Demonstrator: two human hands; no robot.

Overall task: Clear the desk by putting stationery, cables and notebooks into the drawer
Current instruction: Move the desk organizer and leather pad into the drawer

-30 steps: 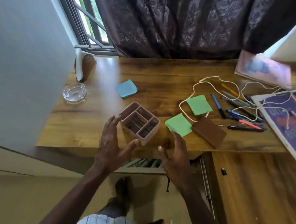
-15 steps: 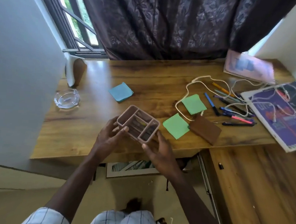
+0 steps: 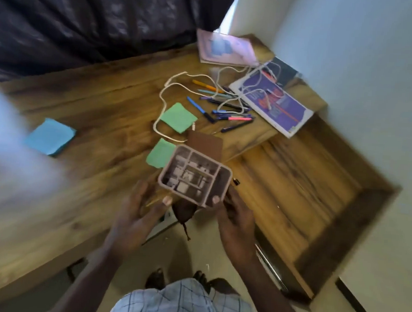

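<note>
Left hand (image 3: 135, 214) and right hand (image 3: 237, 221) both grip the organizer (image 3: 195, 177), one per side, thumbs hooked over the near rim; the fingers underneath are mostly hidden. Organizer is off the desk (image 3: 100, 114), held over its front edge, just left of the open drawer (image 3: 341, 228). Step looks like: carry organizer to drawer. Next move needs a shift right and a level set-down on the drawer floor; keep it flat, contents too blurred to identify. Organizer: rigid plastic, dusty pink, rounded rectangle, straight-walled compartments. Drawer: shallow, wood-grain board, darker rim. On the desk: limp white cable (image 3: 170, 90) looped over the pens (image 3: 227, 111) and a glossy purple notebook (image 3: 272, 102); pink notebook (image 3: 227, 49) at the back; green sticky pads (image 3: 178, 117), blue sticky pad (image 3: 50, 136), flat brown notebook (image 3: 205, 143). Cable will likely drag pens if pulled, so lift it clear first.
</note>
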